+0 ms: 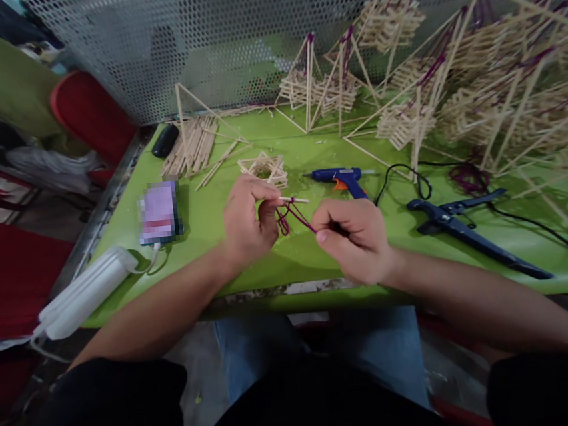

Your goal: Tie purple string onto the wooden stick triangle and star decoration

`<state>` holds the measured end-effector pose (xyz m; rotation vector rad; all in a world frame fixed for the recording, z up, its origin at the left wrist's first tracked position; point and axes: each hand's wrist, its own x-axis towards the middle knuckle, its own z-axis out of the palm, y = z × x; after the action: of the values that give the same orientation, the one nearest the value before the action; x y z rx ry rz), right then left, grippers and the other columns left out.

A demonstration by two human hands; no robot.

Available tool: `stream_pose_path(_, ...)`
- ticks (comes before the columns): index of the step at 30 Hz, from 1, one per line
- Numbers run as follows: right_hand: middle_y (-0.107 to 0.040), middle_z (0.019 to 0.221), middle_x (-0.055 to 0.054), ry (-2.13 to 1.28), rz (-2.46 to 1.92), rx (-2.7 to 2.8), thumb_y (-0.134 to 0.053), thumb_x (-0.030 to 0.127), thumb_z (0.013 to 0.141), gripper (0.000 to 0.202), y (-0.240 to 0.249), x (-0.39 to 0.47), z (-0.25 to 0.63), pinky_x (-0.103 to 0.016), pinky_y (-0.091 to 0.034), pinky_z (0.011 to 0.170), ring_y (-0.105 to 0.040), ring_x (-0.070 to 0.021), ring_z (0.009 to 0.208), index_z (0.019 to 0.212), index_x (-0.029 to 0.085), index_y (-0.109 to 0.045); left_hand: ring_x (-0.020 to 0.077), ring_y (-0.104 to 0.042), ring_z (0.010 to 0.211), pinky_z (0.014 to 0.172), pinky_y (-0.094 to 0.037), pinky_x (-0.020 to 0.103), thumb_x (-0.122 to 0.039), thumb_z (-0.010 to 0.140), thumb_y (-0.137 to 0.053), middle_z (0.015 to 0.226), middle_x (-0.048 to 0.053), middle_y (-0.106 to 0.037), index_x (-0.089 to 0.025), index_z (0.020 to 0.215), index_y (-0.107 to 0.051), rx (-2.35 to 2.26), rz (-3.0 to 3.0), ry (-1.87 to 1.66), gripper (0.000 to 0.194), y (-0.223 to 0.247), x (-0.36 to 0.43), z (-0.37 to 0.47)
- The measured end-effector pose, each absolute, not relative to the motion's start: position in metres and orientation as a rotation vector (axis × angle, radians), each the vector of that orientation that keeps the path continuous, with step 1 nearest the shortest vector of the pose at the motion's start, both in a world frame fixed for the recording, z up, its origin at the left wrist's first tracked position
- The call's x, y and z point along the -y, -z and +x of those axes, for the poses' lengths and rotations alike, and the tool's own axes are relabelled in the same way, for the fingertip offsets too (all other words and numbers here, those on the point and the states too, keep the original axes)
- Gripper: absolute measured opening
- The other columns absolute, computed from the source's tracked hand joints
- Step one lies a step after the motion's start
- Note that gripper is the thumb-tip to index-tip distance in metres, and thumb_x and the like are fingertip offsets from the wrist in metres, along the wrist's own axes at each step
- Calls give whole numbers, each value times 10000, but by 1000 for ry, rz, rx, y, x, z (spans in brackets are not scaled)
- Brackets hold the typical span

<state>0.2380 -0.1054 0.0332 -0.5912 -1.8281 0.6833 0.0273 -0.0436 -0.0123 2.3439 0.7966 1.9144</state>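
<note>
Between thumb and fingers, my left hand (251, 217) pinches a short wooden stick (297, 200) that points to the right. A purple string (298, 215) loops round the stick, and a loose loop of it hangs below. My right hand (354, 238) is closed on the other part of the string, to the right of the stick. Just behind my left hand, a small star-shaped stick frame (264, 168) lies on the green table (269, 268). The blue glue gun (338, 177) lies behind my right hand, its nozzle towards the left.
Loose sticks (194, 144), a black case (165, 141), a phone (159, 211) and a white device (88, 292) are at the left. Several stick structures (406, 121) fill the back right. A dark blue cutter (472, 238) and black cable lie right. Someone in green (4, 79) is at far left.
</note>
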Motion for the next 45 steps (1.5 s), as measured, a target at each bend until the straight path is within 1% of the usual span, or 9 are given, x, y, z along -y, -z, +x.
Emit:
stream_pose_path(8,-447,637,39,-1004,-540,1683,-666,207,946,238,-40,91,256,-323,-264,533,-336,-131,558,735,242,-561,201,-709,826,754,-559,363,-427,1157,-663,896,31,-711,-247,1004,-636,-935,2298,-1820,237,15,36,18)
stream_pose_path(14,-713,965,-81,-926,-602,1485,-770,489,995,366,-46,69,265,-443,-540,778,-637,-254,829,759,258,-614,193,-691,829,733,-548,347,-301,1118,-675,926,29,-710,-249,1042,-630,-901,2323,-1713,102,16,36,18)
stream_pose_path(16,-740,1000,-78,-1056,-625,1446,-767,587,1006,423,-49,64,268,-439,-565,731,-653,-232,752,812,267,-569,191,-681,824,727,-546,350,-294,1114,-665,925,32,-702,-252,1050,-634,-878,2334,-1667,83,16,39,19)
stream_pose_path(22,-666,839,-32,-1187,-662,1432,-767,722,977,516,-46,55,273,-406,-578,637,-660,-220,686,892,290,-499,194,-652,753,721,-547,381,-456,1125,-666,881,32,-691,-260,1011,-651,-936,2158,-1418,227,11,48,21)
stream_pose_path(29,-505,791,2,-1217,-602,1324,-808,656,973,515,-42,50,269,-403,-562,672,-565,-201,711,846,287,-472,166,-623,701,685,-519,351,-401,1177,-591,844,16,-655,-249,1004,-624,-859,2208,-1405,233,4,53,24)
stream_pose_path(34,-456,783,12,-1247,-622,1267,-852,637,915,523,-38,43,269,-385,-539,656,-511,-189,705,836,286,-473,161,-623,690,629,-517,334,-518,1196,-574,841,23,-643,-245,1017,-622,-807,2106,-1402,330,4,58,26)
stream_pose_path(37,-417,779,19,-1224,-659,1334,-789,682,951,543,-34,38,269,-392,-554,673,-504,-194,706,840,293,-427,156,-625,679,619,-524,327,-590,1174,-612,827,21,-646,-243,1018,-616,-780,2025,-1400,381,6,60,27)
stream_pose_path(41,-423,778,16,-1197,-728,1428,-722,730,974,552,-24,33,264,-401,-571,688,-528,-206,708,855,299,-399,150,-653,711,637,-571,311,-554,1157,-675,856,19,-658,-248,1048,-622,-662,1869,-1375,330,9,64,31)
stream_pose_path(45,-487,803,17,-1317,-662,1388,-782,579,968,428,-8,32,256,-370,-561,699,-560,-184,721,872,281,-490,145,-656,694,601,-576,299,-525,1141,-721,835,8,-664,-253,1023,-610,-605,1778,-1403,317,5,67,35)
